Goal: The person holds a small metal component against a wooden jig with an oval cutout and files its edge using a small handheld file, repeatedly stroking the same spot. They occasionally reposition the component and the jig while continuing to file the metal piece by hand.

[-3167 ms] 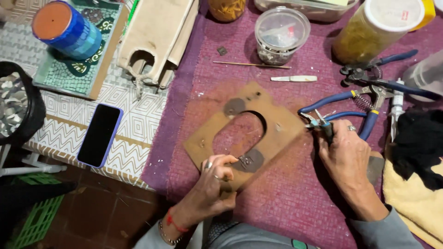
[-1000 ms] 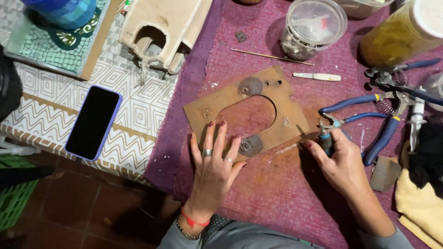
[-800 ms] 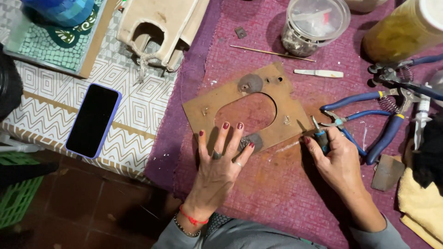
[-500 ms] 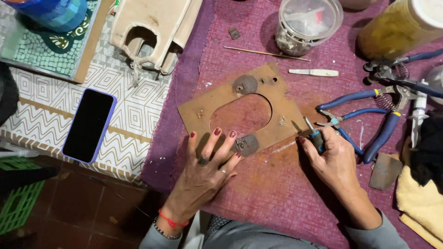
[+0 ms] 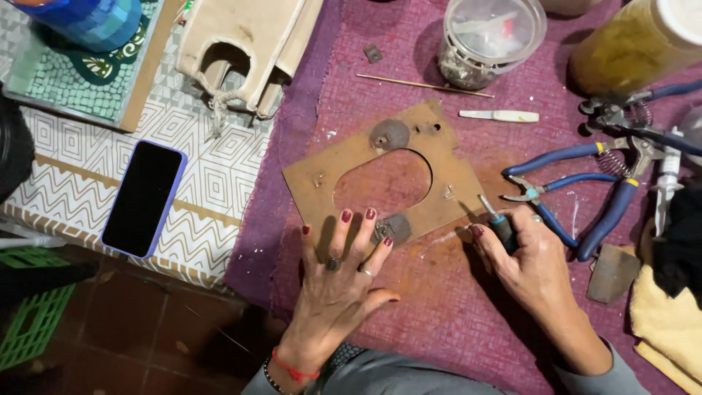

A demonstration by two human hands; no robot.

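A brown board (image 5: 325,179) with an oval hole in its middle lies flat on the purple cloth (image 5: 453,314), tilted so its far corner points toward the jar (image 5: 486,40). Two grey discs sit on the board: one (image 5: 389,134) at the far edge of the hole, one (image 5: 395,228) at the near edge.

The left hand (image 5: 340,274) lies flat with fingers spread, pressing on the board's near edge; its fingertips reach almost to the hole, and one touches or nearly touches the near disc. The right hand (image 5: 530,260) is closed around a small dark-handled tool (image 5: 499,223), whose metal tip points at the board's right edge, just beside it; whether the tip touches the board cannot be told.

Right of the board, beyond the right hand, lie blue-handled pliers (image 5: 578,194), with more tools (image 5: 636,124) past them. A white stick-like piece (image 5: 499,115) and a thin wooden skewer (image 5: 424,85) lie beyond the board's far corner, between it and the jar. A yellow container (image 5: 629,51) stands right of the jar. Left of the board, off the cloth on a patterned mat (image 5: 219,175), lie a phone (image 5: 144,197) and, farther away, a pale wooden piece (image 5: 248,44) with an arched cut-out.
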